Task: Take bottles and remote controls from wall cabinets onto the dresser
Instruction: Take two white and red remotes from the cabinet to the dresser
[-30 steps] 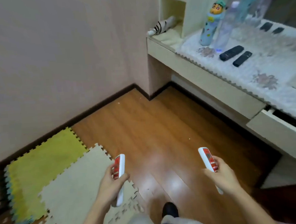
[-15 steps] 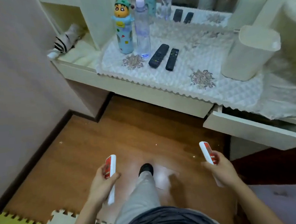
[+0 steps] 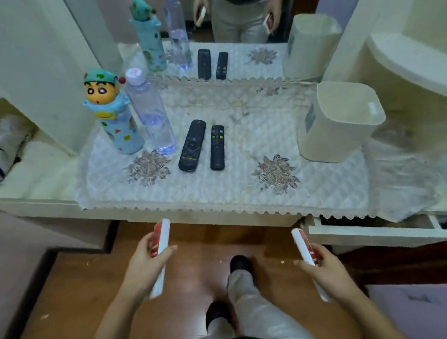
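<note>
The left hand (image 3: 144,265) is curled tight around a white and red remote (image 3: 161,250), thumb on one long side and fingers on the other. It is in the air in front of the table (image 3: 38,190), not on it yet. On the table stand a cartoon bottle (image 3: 116,124) and a clear bottle (image 3: 152,116), and two black remotes (image 3: 192,145) lie side by side. The right hand (image 3: 327,268) is wrapped around a second white and red remote (image 3: 303,245) the same way. These two look light, hard and smooth, so I think they could slip. Holding the long sides near the middle seems best. I would lay each flat and softly on the cloth (image 3: 218,191) beside the black ones.
</note>
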The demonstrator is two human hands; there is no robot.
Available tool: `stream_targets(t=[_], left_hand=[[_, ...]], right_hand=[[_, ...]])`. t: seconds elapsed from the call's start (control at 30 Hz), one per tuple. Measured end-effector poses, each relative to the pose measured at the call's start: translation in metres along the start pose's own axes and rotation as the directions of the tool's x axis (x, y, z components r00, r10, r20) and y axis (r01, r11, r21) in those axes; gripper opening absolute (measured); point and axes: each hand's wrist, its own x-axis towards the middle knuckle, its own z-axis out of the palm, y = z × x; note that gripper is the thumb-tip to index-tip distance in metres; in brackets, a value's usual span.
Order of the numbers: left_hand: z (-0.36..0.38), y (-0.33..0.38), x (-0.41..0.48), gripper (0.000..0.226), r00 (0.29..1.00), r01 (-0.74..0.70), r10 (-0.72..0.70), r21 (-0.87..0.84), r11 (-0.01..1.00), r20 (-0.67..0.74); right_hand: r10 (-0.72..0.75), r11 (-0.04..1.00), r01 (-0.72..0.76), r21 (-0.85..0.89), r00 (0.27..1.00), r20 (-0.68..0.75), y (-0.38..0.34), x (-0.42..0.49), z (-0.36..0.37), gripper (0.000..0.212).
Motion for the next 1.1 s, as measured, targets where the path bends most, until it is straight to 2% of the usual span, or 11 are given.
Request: stream_targets(t=[0.2, 0.37, 0.43, 0.53, 0.63, 0.73, 0.8, 0.87, 1.0, 1.1], left_hand=[[0.06, 0.064, 0.046, 0.071, 0.998, 0.015, -0.011, -0.059, 0.998, 0.061], [0.106, 0.132, 0.09, 0.065, 0.992, -0.071, 0.072, -0.01, 0.997, 0.103], [0.12, 0.154, 0.109, 0.06, 0.986, -0.128, 0.127, 0.001, 0.992, 0.109], [0.139, 0.183, 0.129, 0.056, 0.988, -0.129, 0.121, 0.08, 0.988, 0.094], [0.153, 0.201, 0.15, 0.065, 0.987, -0.154, 0.141, 0.197, 0.968, 0.078], [0.164, 0.207, 0.171, 0.088, 0.982, -0.186, 0.159, 0.379, 0.906, 0.102], [0.171, 0.209, 0.181, 0.087, 0.983, -0.186, 0.162, 0.55, 0.815, 0.091], [0.176, 0.21, 0.189, 0.088, 0.979, -0.191, 0.189, 0.666, 0.721, 0.076], [0.18, 0.204, 0.207, 0.092, 0.976, -0.198, 0.2, 0.722, 0.662, 0.085], [0.179, 0.201, 0.212, 0.082, 0.963, -0.232, 0.254, 0.773, 0.591, 0.096]], right_hand=[[-0.1, 0.992, 0.1, 0.075, 0.995, 0.002, -0.06, 0.063, -0.034, 0.058], [-0.22, 0.972, 0.221, 0.073, 0.975, -0.029, -0.118, 0.116, -0.061, 0.051], [-0.229, 0.969, 0.232, 0.08, 0.973, -0.042, -0.138, 0.133, -0.066, 0.044], [-0.221, 0.969, 0.228, 0.095, 0.972, -0.077, -0.158, 0.156, -0.067, 0.035], [-0.189, 0.982, 0.189, -0.013, 0.976, -0.104, -0.175, 0.177, -0.058, 0.052], [-0.15, 0.967, 0.123, -0.224, 0.983, -0.106, -0.183, 0.195, -0.042, 0.069], [-0.136, 0.948, 0.095, -0.303, 0.984, -0.118, -0.189, 0.2, -0.034, 0.072], [-0.111, 0.951, 0.064, -0.302, 0.983, -0.144, -0.194, 0.205, -0.032, 0.073], [-0.098, 0.944, 0.043, -0.328, 0.983, -0.153, -0.201, 0.215, -0.027, 0.075], [-0.104, 0.939, 0.047, -0.34, 0.983, -0.15, -0.201, 0.217, -0.022, 0.077]])
